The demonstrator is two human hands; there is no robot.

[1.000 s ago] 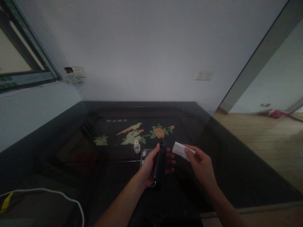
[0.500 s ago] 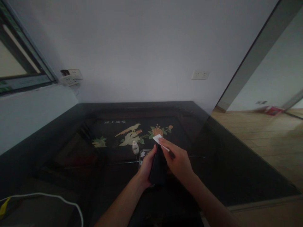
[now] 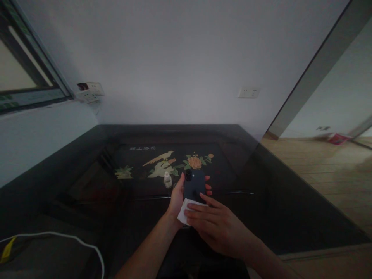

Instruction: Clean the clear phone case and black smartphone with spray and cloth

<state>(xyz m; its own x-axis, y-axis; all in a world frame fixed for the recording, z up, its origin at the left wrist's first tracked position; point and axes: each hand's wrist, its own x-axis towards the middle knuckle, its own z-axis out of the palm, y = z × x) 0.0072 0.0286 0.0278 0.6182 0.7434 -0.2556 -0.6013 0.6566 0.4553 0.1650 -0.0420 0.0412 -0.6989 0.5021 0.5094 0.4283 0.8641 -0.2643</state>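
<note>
A dark blue phone [image 3: 195,185] lies in my left hand [image 3: 176,201], its back with the camera lenses turned up. The fingertips of that hand show past the phone's right edge. My right hand [image 3: 216,224] presses a folded white tissue [image 3: 183,214] against the lower part of the phone's back, fingers stretched over the tissue. Just beyond my left hand a small clear bottle with a white cap [image 3: 167,180] stands upright on the dark glossy table [image 3: 279,209].
Inlaid on the tabletop are a bird and a flower [image 3: 194,161]. A white cable [image 3: 58,234] curves along the near left, by a yellow strip [image 3: 7,250]. A wall socket [image 3: 248,92] is above the table's back edge.
The phone has turned from edge-on to back side up. My right hand with the tissue has come down from the phone's top end to its lower back.
</note>
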